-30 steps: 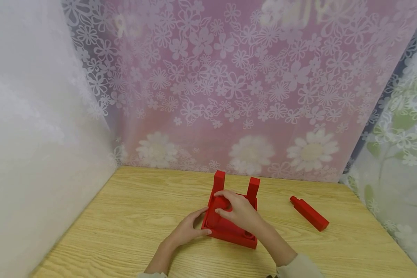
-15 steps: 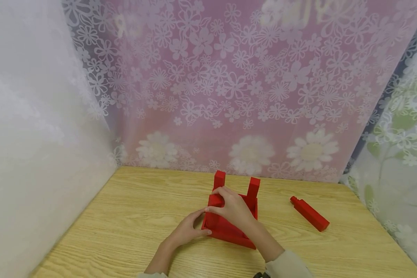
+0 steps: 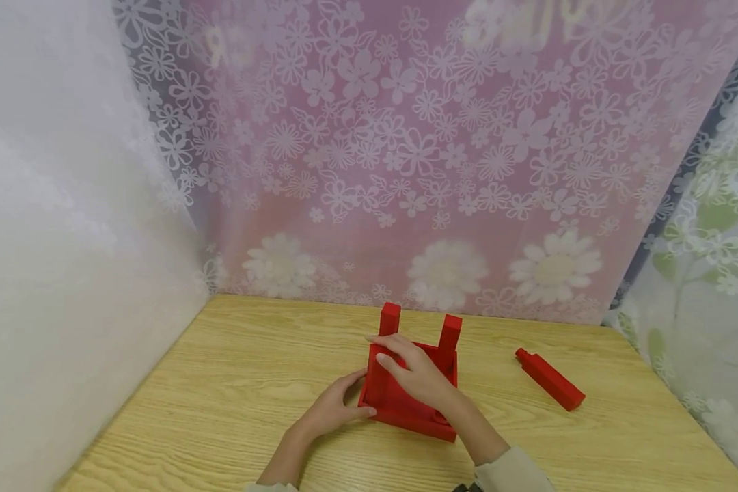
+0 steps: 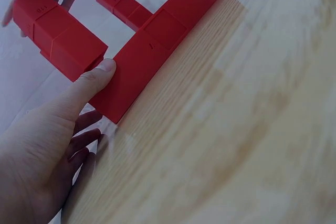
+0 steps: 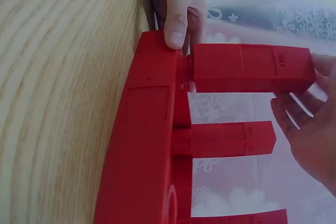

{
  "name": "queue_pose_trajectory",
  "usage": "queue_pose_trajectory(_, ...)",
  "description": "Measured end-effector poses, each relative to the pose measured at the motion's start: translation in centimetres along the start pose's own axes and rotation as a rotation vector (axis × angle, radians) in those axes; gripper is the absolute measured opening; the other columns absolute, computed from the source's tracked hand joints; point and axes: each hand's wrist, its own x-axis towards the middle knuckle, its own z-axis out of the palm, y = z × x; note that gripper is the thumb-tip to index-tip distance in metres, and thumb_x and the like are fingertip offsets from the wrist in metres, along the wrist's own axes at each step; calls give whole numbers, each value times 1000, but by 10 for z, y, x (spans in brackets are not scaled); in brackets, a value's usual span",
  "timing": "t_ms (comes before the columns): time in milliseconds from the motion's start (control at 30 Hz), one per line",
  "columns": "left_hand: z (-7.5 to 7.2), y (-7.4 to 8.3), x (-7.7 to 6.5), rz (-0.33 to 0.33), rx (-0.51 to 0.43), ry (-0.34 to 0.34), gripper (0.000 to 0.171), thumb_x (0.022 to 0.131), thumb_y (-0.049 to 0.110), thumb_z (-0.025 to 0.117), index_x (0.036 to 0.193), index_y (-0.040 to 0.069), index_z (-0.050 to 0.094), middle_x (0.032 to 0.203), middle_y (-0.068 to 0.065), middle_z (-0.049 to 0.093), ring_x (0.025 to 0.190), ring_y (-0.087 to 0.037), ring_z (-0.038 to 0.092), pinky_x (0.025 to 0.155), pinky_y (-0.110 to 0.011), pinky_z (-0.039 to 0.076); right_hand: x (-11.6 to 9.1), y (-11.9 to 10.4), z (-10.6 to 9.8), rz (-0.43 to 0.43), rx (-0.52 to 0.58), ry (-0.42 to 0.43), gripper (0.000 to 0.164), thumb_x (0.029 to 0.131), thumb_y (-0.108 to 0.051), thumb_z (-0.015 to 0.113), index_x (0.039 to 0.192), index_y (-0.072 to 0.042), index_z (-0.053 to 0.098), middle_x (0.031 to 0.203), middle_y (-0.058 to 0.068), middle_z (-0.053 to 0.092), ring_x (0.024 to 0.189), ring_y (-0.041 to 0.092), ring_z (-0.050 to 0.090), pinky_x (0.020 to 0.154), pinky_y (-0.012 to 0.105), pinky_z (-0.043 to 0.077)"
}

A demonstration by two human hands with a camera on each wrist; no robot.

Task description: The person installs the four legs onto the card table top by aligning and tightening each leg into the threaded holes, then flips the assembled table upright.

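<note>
A red, shallow, tray-like base (image 3: 412, 424) lies on the table, its rimmed side up. My left hand (image 3: 329, 410) grips its near left corner, thumb on the rim and fingers along the outside. In that corner stands a square red leg (image 5: 252, 69); in the right wrist view, some of its threaded end shows above the base. My right hand (image 3: 421, 376) holds the leg's top between thumb and fingers, partly hiding it in the head view. Two further red legs, a left one (image 3: 389, 320) and a right one (image 3: 449, 335), rise from the far corners.
On the wooden table (image 3: 252, 355), right of the base, lies a loose red leg (image 3: 551, 381) with its threaded end pointing away. A round socket (image 3: 439, 415) shows at the base's near right corner. A flowered curtain (image 3: 406, 171) hangs behind the table.
My right hand closed around the leg's top half a second ago, and its fingers have since shifted and spread around it. My left hand and the base stay almost where they were.
</note>
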Motion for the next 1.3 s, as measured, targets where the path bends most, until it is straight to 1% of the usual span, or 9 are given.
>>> queue_pose_trajectory(133,1,-2,0,1,7,1,74,79,38,72,140,13,39,134,1,45,127,-19,34,103,-45,25,-2,0,-2,-30,164,-73,32,100,-12,39,128,-12,54,128,1,48,120,21,39,97,50,31)
queue_pose_trajectory(267,1,-1,0,3,4,1,73,79,38,71,140,14,39,135,1,45,127,-19,34,103,-45,26,-5,-14,-9,-16,284,-141,39,96,-1,30,129,-2,50,134,11,43,126,28,32,99,56,22)
queue_pose_trajectory(467,1,0,1,10,-2,-3,72,79,38,71,140,18,38,133,3,46,127,-19,35,103,-47,25,-5,-28,-16,1,351,-163,39,94,3,32,129,5,48,133,17,43,126,30,34,98,54,25)
queue_pose_trajectory(567,1,1,0,4,4,-1,72,79,38,71,140,18,39,132,4,47,127,-19,35,103,-48,24,-5,-27,-16,19,333,-135,35,95,1,38,128,3,49,131,16,46,121,29,39,95,49,32)
queue_pose_trajectory(700,0,2,0,3,13,-1,72,79,38,71,140,15,39,133,4,46,127,-19,34,103,-46,25,-5,-20,-10,68,267,-52,31,93,-6,51,124,-4,53,124,9,52,104,26,48,85,41,42)
queue_pose_trajectory(900,0,3,0,19,10,-3,72,80,37,71,140,15,38,132,4,47,127,-18,35,104,-45,25,1,6,6,127,150,96,29,88,-21,64,115,-13,55,104,-1,56,91,19,50,76,34,46)
queue_pose_trajectory(1000,0,3,0,22,11,-4,71,80,37,71,140,16,38,131,4,48,126,-17,35,104,-45,24,2,9,10,131,111,144,30,85,-27,67,110,-15,54,97,-3,55,86,16,50,73,32,45)
queue_pose_trajectory(1167,0,3,0,18,21,-1,72,80,38,71,141,17,38,132,4,47,127,-18,35,103,-45,25,4,8,12,59,90,156,28,86,-26,66,111,-16,57,103,-3,56,87,16,50,74,31,45)
queue_pose_trajectory(1300,0,2,0,12,21,1,72,80,38,71,140,16,39,132,4,47,126,-18,35,103,-45,25,3,6,10,27,176,85,23,92,-19,58,114,-14,61,115,-1,54,102,18,49,86,37,43)
